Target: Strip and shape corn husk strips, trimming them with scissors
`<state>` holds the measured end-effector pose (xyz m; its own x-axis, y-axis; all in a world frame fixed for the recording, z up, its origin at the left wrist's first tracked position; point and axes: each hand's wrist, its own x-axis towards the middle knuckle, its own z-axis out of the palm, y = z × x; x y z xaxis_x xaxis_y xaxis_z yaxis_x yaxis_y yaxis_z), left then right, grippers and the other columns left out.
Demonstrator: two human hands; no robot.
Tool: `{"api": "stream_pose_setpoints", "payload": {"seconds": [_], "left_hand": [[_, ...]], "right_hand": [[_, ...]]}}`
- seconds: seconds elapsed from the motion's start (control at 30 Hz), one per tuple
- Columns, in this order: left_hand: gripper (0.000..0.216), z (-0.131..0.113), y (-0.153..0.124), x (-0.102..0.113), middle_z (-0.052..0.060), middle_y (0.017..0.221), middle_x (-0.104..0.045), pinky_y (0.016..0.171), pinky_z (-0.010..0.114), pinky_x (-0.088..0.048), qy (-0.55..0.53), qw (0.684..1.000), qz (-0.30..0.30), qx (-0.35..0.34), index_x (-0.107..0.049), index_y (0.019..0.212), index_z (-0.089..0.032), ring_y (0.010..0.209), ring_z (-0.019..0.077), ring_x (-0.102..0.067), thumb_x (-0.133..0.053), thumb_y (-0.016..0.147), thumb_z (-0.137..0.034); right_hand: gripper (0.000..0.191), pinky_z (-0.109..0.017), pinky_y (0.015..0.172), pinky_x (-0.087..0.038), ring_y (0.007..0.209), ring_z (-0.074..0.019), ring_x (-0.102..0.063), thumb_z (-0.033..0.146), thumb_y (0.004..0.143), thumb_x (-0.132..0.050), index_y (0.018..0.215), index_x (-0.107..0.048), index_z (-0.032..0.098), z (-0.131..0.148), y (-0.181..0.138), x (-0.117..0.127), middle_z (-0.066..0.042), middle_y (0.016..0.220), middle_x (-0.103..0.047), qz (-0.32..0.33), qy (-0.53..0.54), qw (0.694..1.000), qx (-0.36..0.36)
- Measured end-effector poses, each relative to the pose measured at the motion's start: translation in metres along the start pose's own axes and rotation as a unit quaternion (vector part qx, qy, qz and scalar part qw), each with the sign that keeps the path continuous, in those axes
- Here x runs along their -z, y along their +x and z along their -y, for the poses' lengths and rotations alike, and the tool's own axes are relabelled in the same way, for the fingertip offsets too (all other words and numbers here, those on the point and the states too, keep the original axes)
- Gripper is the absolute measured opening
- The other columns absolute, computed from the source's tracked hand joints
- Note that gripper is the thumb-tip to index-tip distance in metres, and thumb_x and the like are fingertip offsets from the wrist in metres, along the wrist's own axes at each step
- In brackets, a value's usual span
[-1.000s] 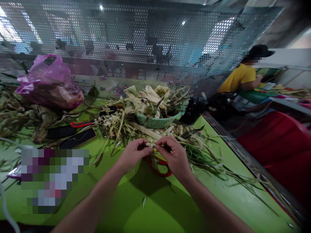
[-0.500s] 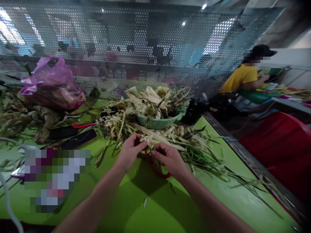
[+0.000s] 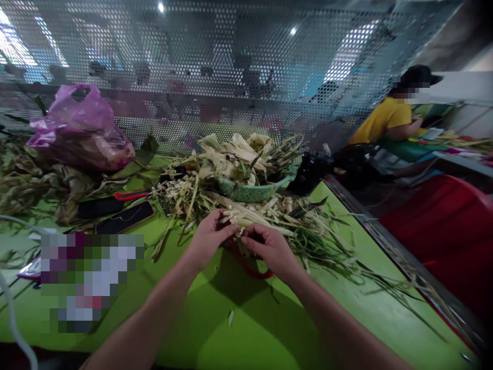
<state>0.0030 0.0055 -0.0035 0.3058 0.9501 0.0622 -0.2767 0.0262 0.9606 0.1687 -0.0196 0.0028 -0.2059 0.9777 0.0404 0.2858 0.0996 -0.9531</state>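
My left hand (image 3: 210, 239) is closed on the root end of a bundle of pale green-white stalks (image 3: 265, 221), its thumb pressed against the near side. The stalks run off to the right and end in thin green leaves (image 3: 310, 244). My right hand (image 3: 267, 246) is closed in a pinch right beside the bundle; what sits between its fingertips is too small to make out. Below both hands a red strip (image 3: 246, 267) hangs in a loop and passes under my right hand.
A green basket (image 3: 246, 192) heaped with dry husks stands behind, with plant scraps around it. Left lie a red-edged cutter (image 3: 133, 195), a phone (image 3: 125, 218) and a purple plastic bag (image 3: 82, 133). A perforated metal screen (image 3: 231, 103) rises behind; a person in yellow (image 3: 389, 118) sits right.
My left thumb has slid slightly to the right along the stalks, and the cut ends show more. The right hand stays almost in place; the view has tilted a little.
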Motion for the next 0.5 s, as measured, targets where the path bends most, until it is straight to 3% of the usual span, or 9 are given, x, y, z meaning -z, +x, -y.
{"api": "stream_pose_setpoints", "payload": {"seconds": [0.27,0.5], "left_hand": [[0.023,-0.0013,0.0012,0.0062,0.007,0.098,-0.064,0.08,0.029,-0.047,0.087,0.996,0.036,-0.008,-0.054,0.098,-0.015,0.089,0.0166,-0.059,-0.063,0.078,-0.023],[0.042,-0.001,-0.0027,-0.0017,0.008,0.104,-0.064,0.086,0.033,-0.046,0.013,0.997,0.077,0.012,-0.046,0.111,-0.017,0.096,0.0188,-0.059,-0.067,0.075,-0.02]], "right_hand": [[0.019,-0.023,0.052,-0.034,0.057,-0.0118,-0.043,0.036,0.083,-0.057,0.074,-0.054,0.019,0.0015,-0.0001,0.0022,0.003,0.063,-0.051,-0.019,-0.037,0.999,0.004],[0.018,-0.024,0.057,-0.037,0.063,-0.0137,-0.046,0.035,0.084,-0.055,0.076,-0.054,0.019,0.0001,0.0003,0.0019,0.001,0.068,-0.053,-0.041,-0.07,0.996,0.026]]}}
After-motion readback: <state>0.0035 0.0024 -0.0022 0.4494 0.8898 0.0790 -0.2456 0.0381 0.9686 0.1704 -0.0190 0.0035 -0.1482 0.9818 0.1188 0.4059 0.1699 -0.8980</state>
